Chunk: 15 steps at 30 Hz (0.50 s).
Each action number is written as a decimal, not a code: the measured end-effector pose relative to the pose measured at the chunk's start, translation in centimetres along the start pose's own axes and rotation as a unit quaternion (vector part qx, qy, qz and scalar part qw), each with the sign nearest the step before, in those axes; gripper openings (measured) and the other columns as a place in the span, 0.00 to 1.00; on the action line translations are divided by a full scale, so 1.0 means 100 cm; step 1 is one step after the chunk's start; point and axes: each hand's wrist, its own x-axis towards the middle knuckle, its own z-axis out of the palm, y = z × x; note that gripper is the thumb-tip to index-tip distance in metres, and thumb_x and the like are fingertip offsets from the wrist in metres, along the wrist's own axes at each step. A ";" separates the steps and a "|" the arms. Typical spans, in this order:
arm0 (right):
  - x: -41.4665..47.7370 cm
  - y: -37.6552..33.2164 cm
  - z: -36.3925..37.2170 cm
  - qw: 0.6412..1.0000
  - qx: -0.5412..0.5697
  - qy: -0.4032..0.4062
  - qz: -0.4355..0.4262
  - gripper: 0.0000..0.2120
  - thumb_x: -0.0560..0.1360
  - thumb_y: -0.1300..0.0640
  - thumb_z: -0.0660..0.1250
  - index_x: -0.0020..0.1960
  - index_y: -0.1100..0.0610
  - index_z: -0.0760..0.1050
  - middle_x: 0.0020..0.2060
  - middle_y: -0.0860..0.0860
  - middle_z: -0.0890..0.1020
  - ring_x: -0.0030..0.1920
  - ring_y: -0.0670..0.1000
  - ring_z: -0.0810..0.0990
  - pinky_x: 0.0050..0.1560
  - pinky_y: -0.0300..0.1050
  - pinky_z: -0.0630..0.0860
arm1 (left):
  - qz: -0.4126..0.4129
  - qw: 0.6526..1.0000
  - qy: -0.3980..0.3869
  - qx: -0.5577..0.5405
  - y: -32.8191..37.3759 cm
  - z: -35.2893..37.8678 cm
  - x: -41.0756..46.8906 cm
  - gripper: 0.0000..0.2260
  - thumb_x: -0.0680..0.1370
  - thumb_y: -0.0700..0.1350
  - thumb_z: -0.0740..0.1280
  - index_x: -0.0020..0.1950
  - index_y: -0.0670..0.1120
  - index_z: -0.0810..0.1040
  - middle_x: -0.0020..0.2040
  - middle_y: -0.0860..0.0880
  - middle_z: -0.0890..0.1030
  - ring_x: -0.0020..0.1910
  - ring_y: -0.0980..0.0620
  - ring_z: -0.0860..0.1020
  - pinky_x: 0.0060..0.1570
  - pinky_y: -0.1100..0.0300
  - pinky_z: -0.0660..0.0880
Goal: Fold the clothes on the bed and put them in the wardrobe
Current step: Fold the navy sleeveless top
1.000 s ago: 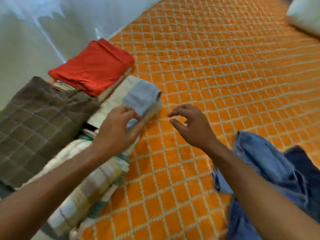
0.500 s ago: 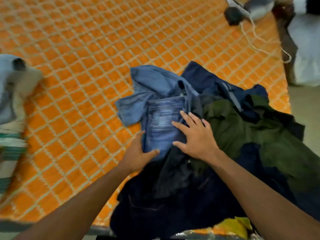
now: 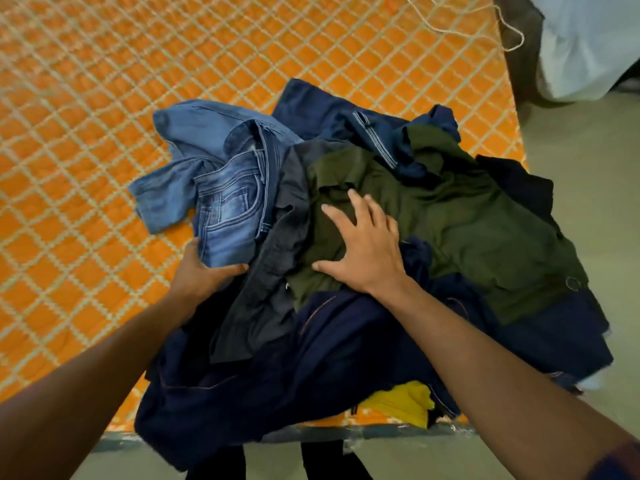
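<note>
Two hands are on one unsorted heap of clothes (image 3: 346, 271), which lies at the near corner of the bed (image 3: 311, 434), on the orange quilted bedspread (image 3: 86, 161) with its cream lattice stitching.

My left hand (image 3: 204, 268) grips the lower edge of the light blue jeans (image 3: 225, 209) at the left side of the heap. The thumb lies across below the denim; the fingertips are hidden beneath it.

My right hand (image 3: 363, 251) rests flat on the olive green shirt (image 3: 467, 220), its fingers (image 3: 360, 209) spread and straight, holding nothing.

A dark grey shirt (image 3: 277, 258) lies crumpled between the jeans and the olive shirt, touching both. Navy trousers (image 3: 277, 362) form the near part of the heap and hang over the bed edge toward me. A further navy garment (image 3: 318, 112) with a striped band lies at the far side. A yellow garment (image 3: 401, 403) shows from under the navy cloth at the near edge.

Beyond the heap, a pale cord (image 3: 485, 15) trails over the bedspread. The floor (image 3: 606, 209) is to the right, with a white cloth (image 3: 588, 39) at the upper right corner
</note>
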 end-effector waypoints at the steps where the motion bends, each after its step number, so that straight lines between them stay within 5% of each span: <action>1: 0.001 0.004 -0.002 1.000 0.006 0.013 0.026 0.48 0.64 0.27 0.71 0.78 0.40 0.59 0.81 0.55 0.54 0.80 0.62 0.52 0.75 0.67 0.55 | 0.001 1.000 -0.005 -0.004 0.001 0.003 0.001 0.43 0.68 0.46 0.81 0.78 0.44 0.62 0.66 0.51 0.71 0.63 0.51 0.71 0.57 0.59 0.67; 3: 0.003 0.015 -0.011 0.994 0.020 0.018 0.110 0.51 0.63 0.25 0.71 0.80 0.39 0.54 0.82 0.56 0.52 0.80 0.64 0.50 0.75 0.69 0.51 | 0.005 1.000 -0.019 -0.004 0.002 0.005 0.001 0.47 0.66 0.49 0.83 0.79 0.45 0.61 0.69 0.51 0.69 0.67 0.50 0.70 0.63 0.56 0.68; 7: 0.011 0.050 -0.022 0.964 0.081 -0.027 0.251 0.54 0.64 0.23 0.69 0.81 0.45 0.54 0.75 0.56 0.66 0.73 0.62 0.65 0.70 0.63 0.63 | 0.006 0.999 -0.035 -0.008 0.004 0.008 0.000 0.49 0.64 0.51 0.83 0.79 0.47 0.61 0.73 0.49 0.70 0.71 0.48 0.69 0.71 0.52 0.67; 10: 0.023 0.058 -0.019 0.967 0.095 0.000 0.236 0.39 0.70 0.28 0.69 0.72 0.50 0.68 0.68 0.54 0.75 0.67 0.59 0.73 0.64 0.60 0.67 | -0.006 0.998 -0.047 -0.034 0.011 0.014 0.002 0.51 0.57 0.57 0.82 0.76 0.48 0.65 0.68 0.48 0.75 0.66 0.47 0.74 0.68 0.48 0.72; 13: 0.030 0.063 -0.012 0.972 0.111 0.058 0.198 0.18 0.78 0.38 0.65 0.58 0.51 0.74 0.54 0.52 0.81 0.56 0.57 0.79 0.55 0.56 0.71 | -0.022 0.993 -0.095 -0.074 0.014 0.027 0.003 0.33 0.70 0.42 0.79 0.70 0.53 0.68 0.61 0.47 0.79 0.58 0.44 0.80 0.53 0.48 0.79; 15: 0.030 0.071 -0.008 0.970 0.129 0.114 0.175 0.14 0.82 0.42 0.61 0.48 0.52 0.71 0.45 0.50 0.78 0.47 0.55 0.77 0.45 0.50 0.69 | -0.040 0.988 -0.128 -0.075 0.017 0.039 0.005 0.30 0.73 0.37 0.75 0.67 0.58 0.68 0.58 0.49 0.81 0.52 0.45 0.82 0.49 0.47 0.81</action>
